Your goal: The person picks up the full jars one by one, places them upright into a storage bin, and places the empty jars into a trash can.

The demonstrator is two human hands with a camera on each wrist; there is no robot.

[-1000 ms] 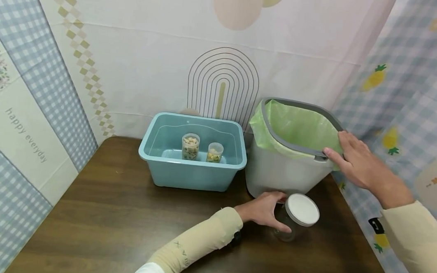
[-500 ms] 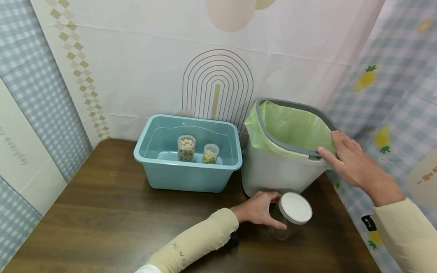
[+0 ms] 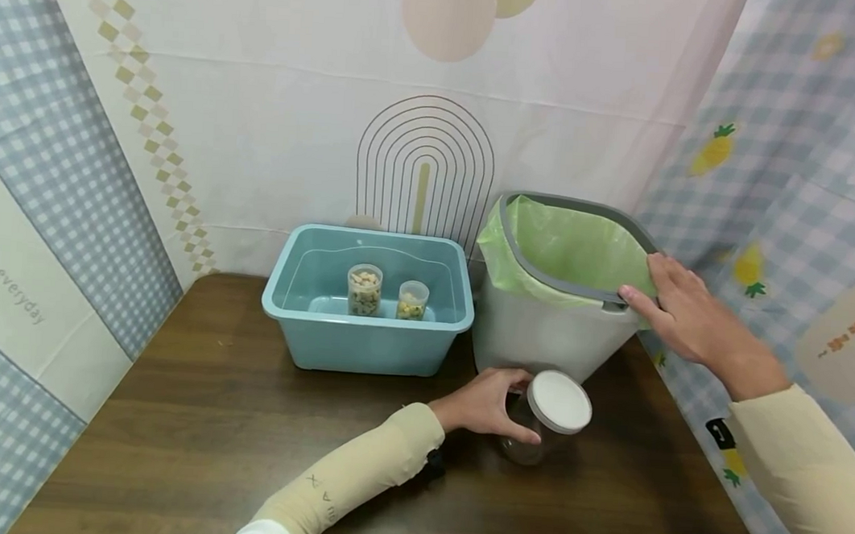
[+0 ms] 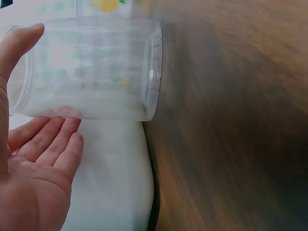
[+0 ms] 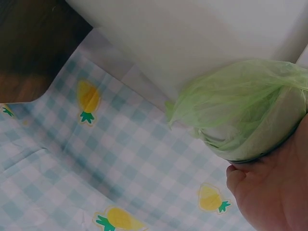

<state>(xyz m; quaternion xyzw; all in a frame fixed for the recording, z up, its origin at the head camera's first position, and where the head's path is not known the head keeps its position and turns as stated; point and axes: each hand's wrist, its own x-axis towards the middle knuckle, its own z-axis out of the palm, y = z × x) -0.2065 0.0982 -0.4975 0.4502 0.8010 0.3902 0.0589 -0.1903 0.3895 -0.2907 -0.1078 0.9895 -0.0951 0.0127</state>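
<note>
My left hand (image 3: pixel 520 406) grips a clear jar (image 3: pixel 527 448) with a white lid (image 3: pixel 559 401), which leans on the brown table (image 3: pixel 208 433) just in front of the bin. In the left wrist view the jar (image 4: pixel 91 70) looks empty, with my thumb on one side and my fingers on the other. My right hand (image 3: pixel 654 293) holds the grey rim of a white bin (image 3: pixel 540 337), which is tilted and lined with a green bag (image 3: pixel 574 246). The right wrist view shows the bag (image 5: pixel 240 106) bunched over the rim above my palm (image 5: pixel 274 197).
A light blue tub (image 3: pixel 365 340) stands left of the bin at the back of the table, with two small filled cups (image 3: pixel 364 289) inside. Patterned cloth walls (image 3: pixel 765 196) close in the back, left and right sides. The table edge runs close by the bin on the right.
My left hand has shifted the jar a little to the left, away from the bin's base. My right hand stays on the bin rim.
</note>
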